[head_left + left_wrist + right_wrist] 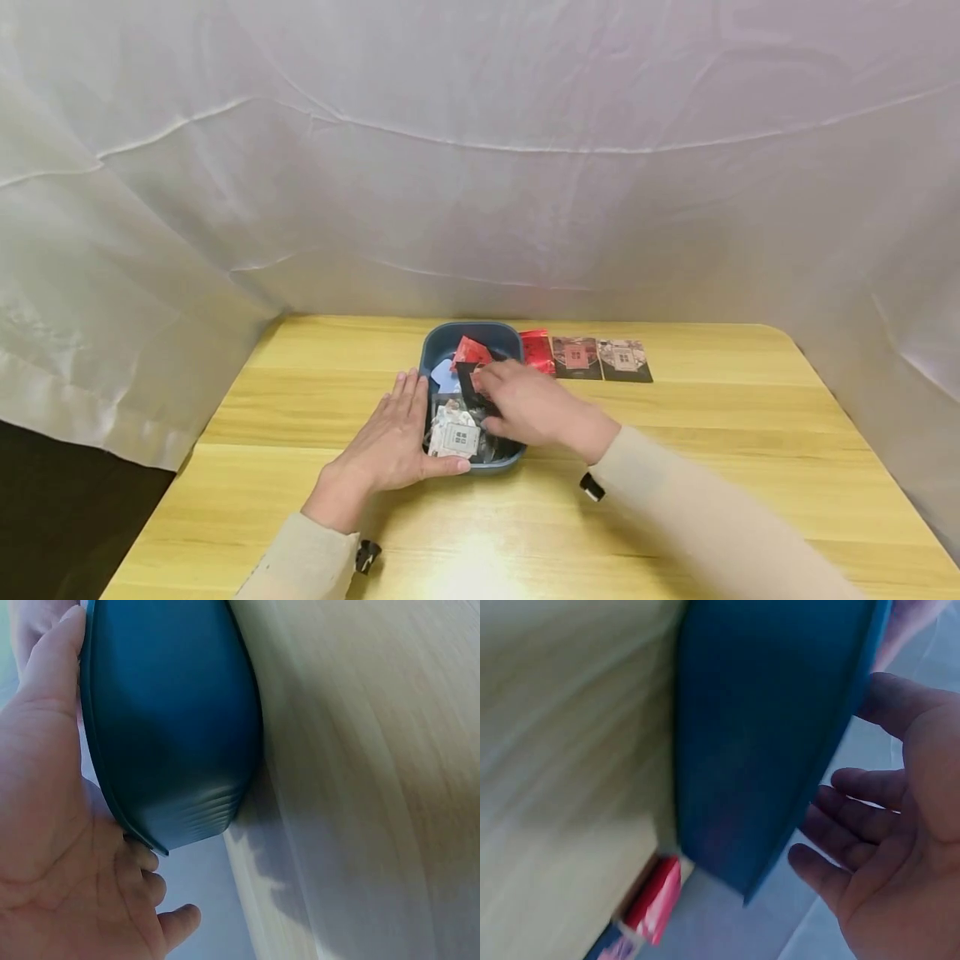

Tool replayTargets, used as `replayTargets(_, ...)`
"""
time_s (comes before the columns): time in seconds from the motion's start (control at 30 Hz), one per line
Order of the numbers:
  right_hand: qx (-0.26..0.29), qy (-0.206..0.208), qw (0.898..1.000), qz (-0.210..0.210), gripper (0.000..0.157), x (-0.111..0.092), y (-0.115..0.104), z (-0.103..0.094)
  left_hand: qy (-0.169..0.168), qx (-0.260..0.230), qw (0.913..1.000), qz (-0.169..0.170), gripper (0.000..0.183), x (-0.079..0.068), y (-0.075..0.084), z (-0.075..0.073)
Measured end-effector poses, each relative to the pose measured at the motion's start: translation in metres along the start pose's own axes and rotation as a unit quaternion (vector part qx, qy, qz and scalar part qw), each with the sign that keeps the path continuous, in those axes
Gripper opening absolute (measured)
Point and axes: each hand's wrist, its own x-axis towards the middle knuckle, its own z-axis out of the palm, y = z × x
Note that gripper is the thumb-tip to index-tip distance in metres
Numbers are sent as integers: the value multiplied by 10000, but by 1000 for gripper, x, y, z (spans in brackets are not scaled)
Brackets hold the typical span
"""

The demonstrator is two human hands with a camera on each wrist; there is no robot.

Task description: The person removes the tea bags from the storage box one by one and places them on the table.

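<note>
Bin (495, 337): dark blue, round-cornered, near the table's (712, 467) far edge, holding a red packet (468, 352), a black packet (468, 385) and a pale-labelled packet (457, 439).
Left hand (382, 442): fingers straight and together along the left rim, thumb stretched over the near rim.
Right hand (536, 408): above the bin, fingers loosely bent, thumb apart (touching the black packet or not, I cannot tell).
Wood: yellow, glare in front.
Cloth (480, 208): pale, creased, behind and both sides.
Room: packet row (576, 358) just right; tabletop stretches farther.
</note>
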Motion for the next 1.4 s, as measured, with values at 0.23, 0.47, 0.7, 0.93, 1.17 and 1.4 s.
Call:
replayTargets(0.23, -372, -388, 9985, 117, 75, 16, -27, 12, -20, -10, 10000, -75, 142, 1, -2, 1)
replayTargets(0.47, -483, -470, 9972, 323, 76, 24, -37, 22, 25, -27, 10000, -76, 143, 2, -4, 1)
replayTargets(0.7, -809, -7, 9939, 749, 72, 27, -35, 27, 5, 28, 9999, -111, 143, 2, -4, 1)
replayTargets(0.93, -1245, 683, 9804, 1369, 62, 31, -28, 33, 14, -17, 9999, -120, 143, 1, -4, 3)
replayTargets(1.17, -1538, 1240, 9706, 1377, 38, 28, -19, 30, 94, -59, 9999, -99, 143, 1, -4, 3)
replayTargets(1.4, -961, 878, 9885, 770, 21, 28, -5, 7, 105, -89, 9999, -84, 144, 2, -5, 3)
